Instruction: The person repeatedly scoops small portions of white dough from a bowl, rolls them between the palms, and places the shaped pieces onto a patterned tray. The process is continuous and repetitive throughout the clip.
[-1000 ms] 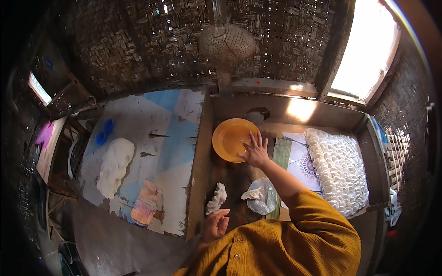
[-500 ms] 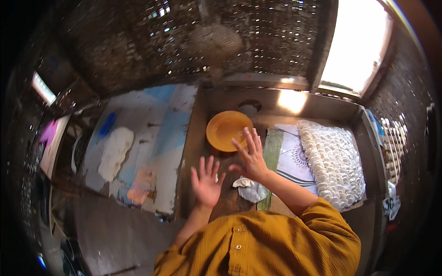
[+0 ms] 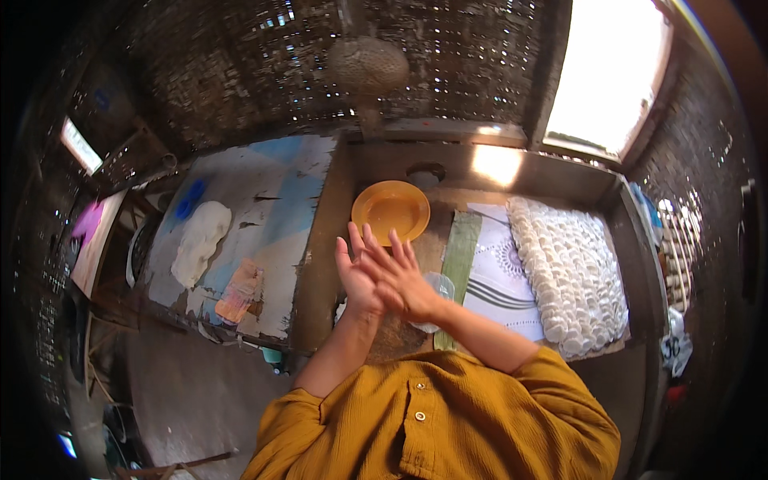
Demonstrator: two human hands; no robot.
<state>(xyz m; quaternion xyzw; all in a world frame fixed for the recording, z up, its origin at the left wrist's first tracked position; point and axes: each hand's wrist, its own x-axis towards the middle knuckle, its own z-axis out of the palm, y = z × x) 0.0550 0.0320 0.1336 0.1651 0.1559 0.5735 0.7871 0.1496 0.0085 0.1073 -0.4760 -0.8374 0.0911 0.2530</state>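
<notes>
My left hand (image 3: 358, 288) and my right hand (image 3: 410, 288) meet over the wooden tray, right palm and fingers laid across the left palm. Fingers on both are stretched out, and no held thing shows. Whether something thin lies between the palms is hidden. Just beyond the fingertips stands a round orange basin (image 3: 362, 206). A clear plastic bag (image 3: 440, 286) lies beside my right wrist, partly covered by it. To its right runs a green strip (image 3: 462, 250).
Many overlapping small white rounds (image 3: 570, 276) cover the tray's right side, next to a white patterned cloth (image 3: 498, 276). On the left table (image 3: 280, 208) lie a white doughy slab (image 3: 202, 244), an orange-brown patch (image 3: 240, 292) and a blue object (image 3: 190, 200). Raised wooden walls (image 3: 552, 184) border the tray.
My hands were apart, raised and spread; they have come together, right over left. The small white piece by the plastic bag is now hidden from view. The view has shifted slightly.
</notes>
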